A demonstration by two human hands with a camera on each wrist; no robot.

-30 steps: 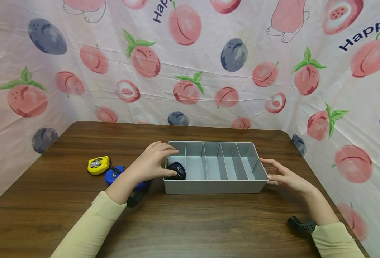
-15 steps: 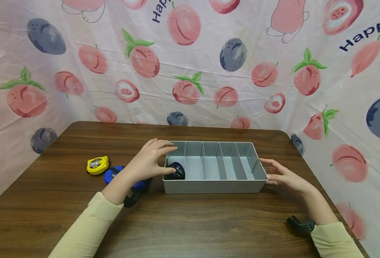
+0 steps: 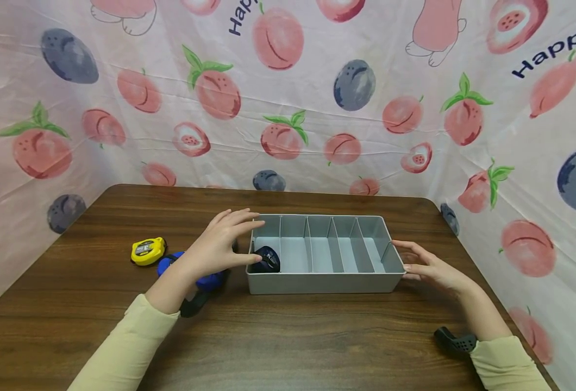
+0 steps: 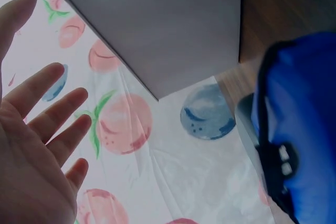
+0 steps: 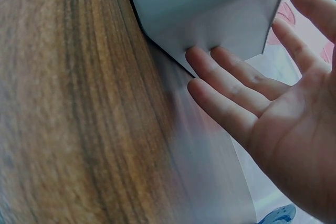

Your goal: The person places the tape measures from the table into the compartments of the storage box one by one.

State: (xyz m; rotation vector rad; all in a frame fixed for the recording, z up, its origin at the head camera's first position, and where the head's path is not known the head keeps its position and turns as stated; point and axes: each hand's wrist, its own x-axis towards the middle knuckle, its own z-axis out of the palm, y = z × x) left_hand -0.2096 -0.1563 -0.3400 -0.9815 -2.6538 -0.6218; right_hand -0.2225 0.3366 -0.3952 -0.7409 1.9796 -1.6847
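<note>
A grey box [image 3: 322, 283] with several compartments stands on the table. In its leftmost compartment lies a dark rounded object [image 3: 269, 259], seemingly a tape measure. My left hand [image 3: 221, 241] hovers at the box's left end with fingers spread. Its thumb overlaps the dark object's edge in the head view, and contact cannot be told. In the left wrist view the left hand [image 4: 37, 150] holds nothing. Against the box's right end wall, my right hand [image 3: 430, 269] rests extended fingertips. The right wrist view shows that hand [image 5: 283, 103] with some fingers touching the wall.
A yellow tape measure [image 3: 148, 251] lies on the wooden table [image 3: 307, 336] at the left. Blue tape measures [image 3: 210, 282] are partly hidden under my left forearm; one blue case [image 4: 310, 124] looms in the left wrist view. A fruit-print cloth [image 3: 278, 98] hangs behind the table.
My left hand has drawn slightly left, away from the dark object, with its fingers opening a little wider. The box, the dark object and my right hand stay in place.
</note>
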